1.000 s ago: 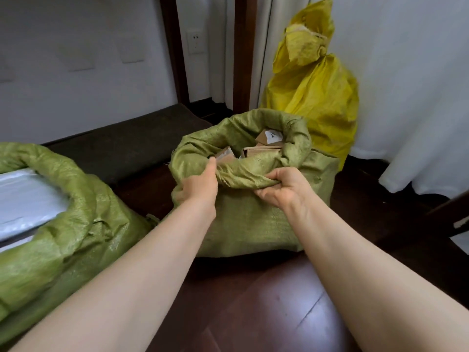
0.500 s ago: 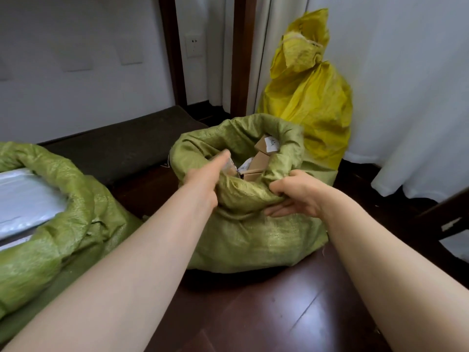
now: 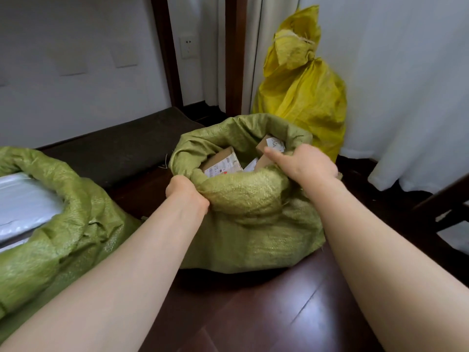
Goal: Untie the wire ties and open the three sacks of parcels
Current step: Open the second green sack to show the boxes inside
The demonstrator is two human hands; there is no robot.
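two green sacks lie open; both hands roll down the middle green sack (image 3: 248, 224) rim, left hand (image 3: 186, 193) and right hand (image 3: 308, 163) gripping fabric. next: the far yellow sack (image 3: 304, 97), seemingly tied at its neck.

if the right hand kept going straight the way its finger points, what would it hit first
Likely the cardboard parcel inside the middle green sack: the right hand points left across the open mouth. Depth is unclear.
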